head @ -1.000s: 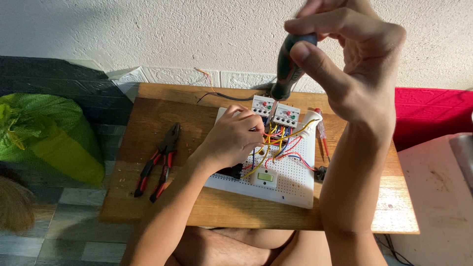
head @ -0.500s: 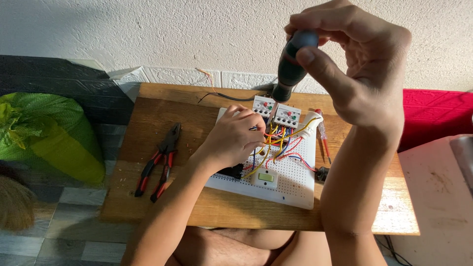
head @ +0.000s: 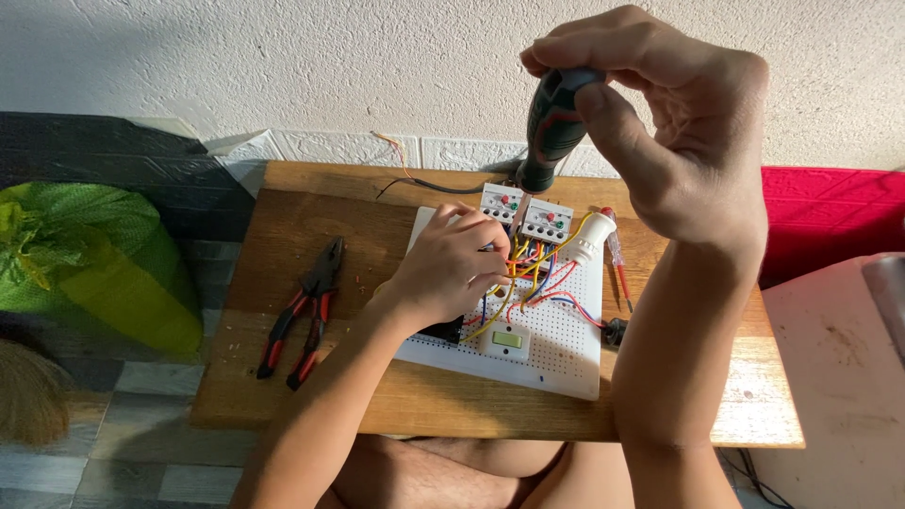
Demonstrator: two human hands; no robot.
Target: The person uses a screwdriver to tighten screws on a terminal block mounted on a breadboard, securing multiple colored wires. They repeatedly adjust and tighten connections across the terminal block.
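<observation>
My right hand (head: 674, 132) is raised near the camera, its fingers closed around the dark green handle of a screwdriver (head: 551, 127) that points down at two white relay modules (head: 523, 215) on a white perforated board (head: 556, 349). My left hand (head: 451, 269) rests on the board and pinches coloured wires (head: 528, 278) just below the modules. A white lamp socket (head: 586, 238) and a small white switch (head: 507, 341) also sit on the board.
The board lies on a low wooden table (head: 283, 377) against a white wall. Red-and-black pliers (head: 306, 311) lie to the left; a thin red screwdriver (head: 617, 269) lies at the board's right edge. A green bag (head: 90, 259) is on the floor, a red cushion (head: 830, 217) at right.
My right hand has turned slightly on the screwdriver handle and sits a little lower in view. The left hand has stayed on the wires.
</observation>
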